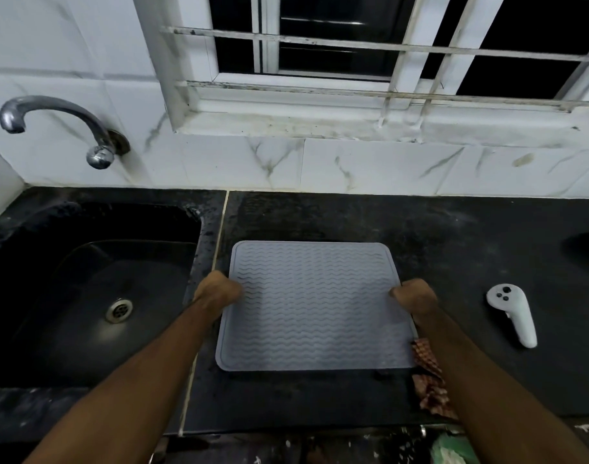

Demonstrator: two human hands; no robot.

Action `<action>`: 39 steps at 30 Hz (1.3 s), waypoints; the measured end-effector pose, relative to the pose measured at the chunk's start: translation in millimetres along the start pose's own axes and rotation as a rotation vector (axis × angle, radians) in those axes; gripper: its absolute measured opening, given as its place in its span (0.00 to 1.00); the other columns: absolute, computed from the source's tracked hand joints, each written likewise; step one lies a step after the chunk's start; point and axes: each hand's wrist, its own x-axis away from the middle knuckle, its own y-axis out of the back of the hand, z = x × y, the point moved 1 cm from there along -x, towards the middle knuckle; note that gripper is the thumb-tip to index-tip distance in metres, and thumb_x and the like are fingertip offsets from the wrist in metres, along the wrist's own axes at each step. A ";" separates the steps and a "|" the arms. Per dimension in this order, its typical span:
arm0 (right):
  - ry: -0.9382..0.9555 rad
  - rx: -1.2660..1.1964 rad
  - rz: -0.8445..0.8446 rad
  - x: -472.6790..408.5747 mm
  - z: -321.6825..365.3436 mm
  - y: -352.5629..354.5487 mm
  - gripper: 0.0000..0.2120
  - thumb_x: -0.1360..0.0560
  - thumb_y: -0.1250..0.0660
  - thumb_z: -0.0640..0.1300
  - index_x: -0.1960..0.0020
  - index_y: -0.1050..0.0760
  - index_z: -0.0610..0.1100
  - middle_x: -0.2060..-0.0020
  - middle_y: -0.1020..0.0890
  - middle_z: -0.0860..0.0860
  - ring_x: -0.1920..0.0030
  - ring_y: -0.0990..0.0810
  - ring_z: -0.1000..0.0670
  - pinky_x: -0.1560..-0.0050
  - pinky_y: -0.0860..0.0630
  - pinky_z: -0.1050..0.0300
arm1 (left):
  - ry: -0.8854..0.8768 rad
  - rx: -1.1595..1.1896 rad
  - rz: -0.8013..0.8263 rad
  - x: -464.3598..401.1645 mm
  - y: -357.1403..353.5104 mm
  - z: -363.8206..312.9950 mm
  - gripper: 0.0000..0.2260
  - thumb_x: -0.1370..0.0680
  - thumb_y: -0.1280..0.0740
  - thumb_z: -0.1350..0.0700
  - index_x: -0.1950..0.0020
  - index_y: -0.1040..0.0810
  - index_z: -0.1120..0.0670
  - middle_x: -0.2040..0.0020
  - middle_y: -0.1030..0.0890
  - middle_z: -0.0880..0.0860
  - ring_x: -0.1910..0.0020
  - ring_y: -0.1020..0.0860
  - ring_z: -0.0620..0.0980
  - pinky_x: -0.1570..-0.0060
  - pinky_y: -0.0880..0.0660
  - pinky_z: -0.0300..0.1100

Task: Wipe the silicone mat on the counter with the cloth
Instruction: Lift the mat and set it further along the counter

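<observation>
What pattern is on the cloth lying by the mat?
A red-and-cream check, seen in the head view; the cloth lies partly under the right forearm.

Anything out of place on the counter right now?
The white handheld controller lying right of the grey wavy silicone mat isn't kitchen gear. The checked cloth lies crumpled under the right forearm, unused; both hands grip the mat's edges.

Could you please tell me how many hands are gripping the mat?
2: left hand grips the grey wavy-ribbed silicone mat's left edge, right hand its right edge.
</observation>
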 end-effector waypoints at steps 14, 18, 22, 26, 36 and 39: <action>0.075 -0.240 -0.028 15.9 13.1 23.4 0.07 0.23 0.31 0.41 0.46 0.18 0.42 0.47 0.17 0.45 0.48 0.20 0.43 0.46 0.22 0.46 | -0.371 0.217 -0.320 26.0 -1.6 -26.0 0.05 0.17 0.41 0.52 0.51 0.30 0.52 0.53 0.21 0.54 0.51 0.22 0.58 0.53 0.25 0.52; 0.149 -0.370 -0.007 27.1 36.6 51.9 0.06 0.22 0.32 0.38 0.47 0.18 0.41 0.51 0.17 0.46 0.52 0.19 0.46 0.54 0.23 0.53 | -0.437 0.253 -0.357 27.6 13.9 -39.8 0.04 0.17 0.40 0.53 0.49 0.29 0.52 0.56 0.21 0.53 0.55 0.23 0.55 0.57 0.29 0.48; 0.248 -0.434 0.014 25.9 62.8 83.2 0.05 0.22 0.32 0.40 0.48 0.18 0.44 0.54 0.16 0.49 0.54 0.18 0.48 0.60 0.23 0.55 | -0.467 0.298 -0.381 24.2 36.5 -56.6 0.06 0.16 0.41 0.54 0.44 0.28 0.54 0.56 0.22 0.53 0.56 0.24 0.54 0.57 0.32 0.45; 0.294 -0.520 0.023 5.5 96.6 102.5 0.03 0.23 0.31 0.39 0.50 0.19 0.43 0.55 0.15 0.46 0.56 0.16 0.47 0.60 0.23 0.56 | -0.468 0.361 -0.439 12.2 58.9 -74.9 0.06 0.16 0.41 0.53 0.43 0.28 0.54 0.52 0.20 0.54 0.53 0.23 0.55 0.55 0.31 0.44; 0.243 -0.554 0.113 -78.4 160.9 101.7 0.06 0.24 0.29 0.40 0.48 0.19 0.40 0.58 0.16 0.45 0.63 0.20 0.47 0.67 0.28 0.58 | -0.337 0.358 -0.390 -62.8 78.4 -118.5 0.10 0.16 0.41 0.51 0.40 0.28 0.55 0.49 0.20 0.57 0.52 0.23 0.58 0.52 0.26 0.50; 0.169 -0.569 0.158 -106.3 165.3 83.9 0.05 0.23 0.30 0.37 0.47 0.20 0.41 0.58 0.16 0.44 0.63 0.19 0.46 0.67 0.26 0.58 | -0.289 0.307 -0.352 -99.3 74.4 -118.2 0.09 0.17 0.41 0.49 0.41 0.28 0.53 0.49 0.20 0.56 0.50 0.21 0.59 0.51 0.25 0.50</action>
